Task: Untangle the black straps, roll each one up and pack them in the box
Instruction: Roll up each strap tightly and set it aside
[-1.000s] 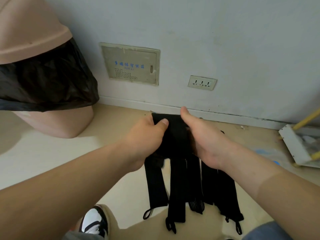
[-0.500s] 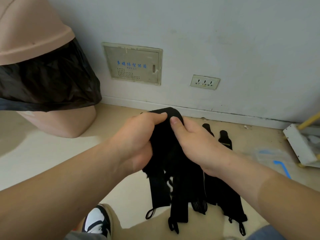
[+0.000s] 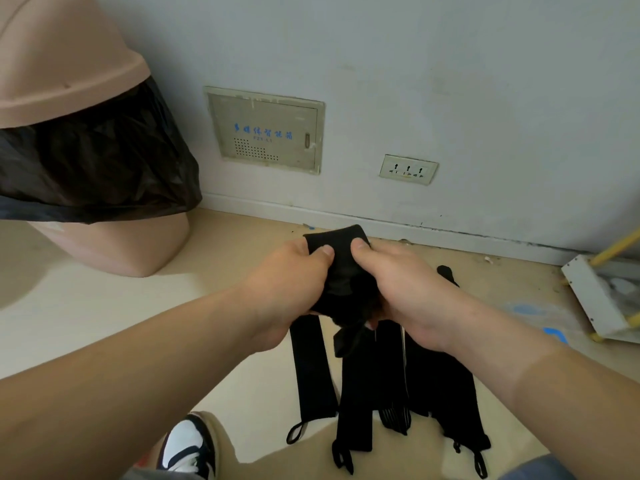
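At far left stands a pink bin [image 3: 114, 247], a black bag [image 3: 97, 161] draped over its rim under the lid. Lower down my shoe [image 3: 188, 445], white and black, rests on the floor [image 3: 86, 306]. On the wall behind is a beige panel [image 3: 266, 129] with blue lettering.

My left hand [image 3: 291, 282] grips the bunched top of the straps [image 3: 349, 386], with the thumb pressed on the near face of the fold and the fingers curled behind it. The straps are in front of me, held between both hands. From the bunch several flat black lengths run down side by side and end in small loops near the bottom of the view. I cannot tell whether those ends touch the floor.

My right hand [image 3: 405, 292] grips the same bunch from the other side, its thumb just beside my left thumb and its fingers wrapped underneath. Above it on the wall is a socket [image 3: 408, 169]. Past my right wrist a black strap end [image 3: 448, 273] lies on the floor. Further right are blue marks [image 3: 554, 334], then a white rack [image 3: 595, 299] with yellow rods.
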`<move>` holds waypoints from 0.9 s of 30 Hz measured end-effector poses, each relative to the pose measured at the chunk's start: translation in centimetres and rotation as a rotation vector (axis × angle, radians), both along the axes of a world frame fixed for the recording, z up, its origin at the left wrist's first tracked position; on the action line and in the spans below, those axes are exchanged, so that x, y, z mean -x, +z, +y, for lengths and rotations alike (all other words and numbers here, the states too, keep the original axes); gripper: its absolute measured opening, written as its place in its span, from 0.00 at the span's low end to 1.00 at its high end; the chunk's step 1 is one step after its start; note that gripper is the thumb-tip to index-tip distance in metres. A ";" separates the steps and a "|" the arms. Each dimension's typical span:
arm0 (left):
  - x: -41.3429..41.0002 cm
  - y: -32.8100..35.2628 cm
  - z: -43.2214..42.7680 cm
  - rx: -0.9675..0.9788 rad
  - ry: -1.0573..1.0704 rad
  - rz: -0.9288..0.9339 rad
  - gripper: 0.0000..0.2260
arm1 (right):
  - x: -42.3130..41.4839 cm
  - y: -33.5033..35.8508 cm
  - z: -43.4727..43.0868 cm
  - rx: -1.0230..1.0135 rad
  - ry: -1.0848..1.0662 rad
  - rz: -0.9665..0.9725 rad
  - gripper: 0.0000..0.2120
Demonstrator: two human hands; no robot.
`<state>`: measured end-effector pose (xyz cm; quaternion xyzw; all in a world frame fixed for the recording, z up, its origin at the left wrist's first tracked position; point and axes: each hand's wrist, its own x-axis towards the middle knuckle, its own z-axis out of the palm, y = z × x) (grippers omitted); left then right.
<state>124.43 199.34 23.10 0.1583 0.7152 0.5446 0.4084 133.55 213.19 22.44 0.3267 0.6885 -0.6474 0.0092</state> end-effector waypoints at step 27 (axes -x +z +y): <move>1.1 -0.8 -1.3 -0.098 -0.244 0.885 0.27 | -1.0 1.8 0.6 0.382 -0.038 0.033 0.19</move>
